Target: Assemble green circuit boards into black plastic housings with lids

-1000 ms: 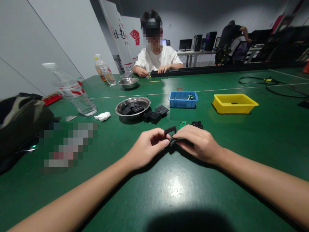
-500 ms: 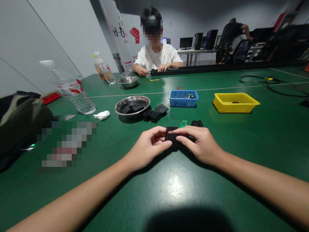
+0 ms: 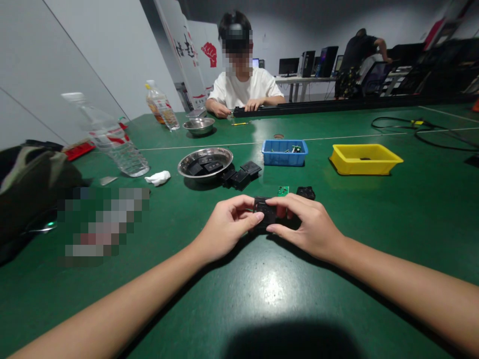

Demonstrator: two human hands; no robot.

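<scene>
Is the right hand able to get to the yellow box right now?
Probably yes. Only green table shows between the right hand and the yellow box, but that hand is gripping the black part.

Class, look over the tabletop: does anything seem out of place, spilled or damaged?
A crumpled white tissue lies loose left of the nearer metal bowl, like litter. Black plastic parts sit outside that bowl, while others lie inside. No spill or damage shows.
</scene>
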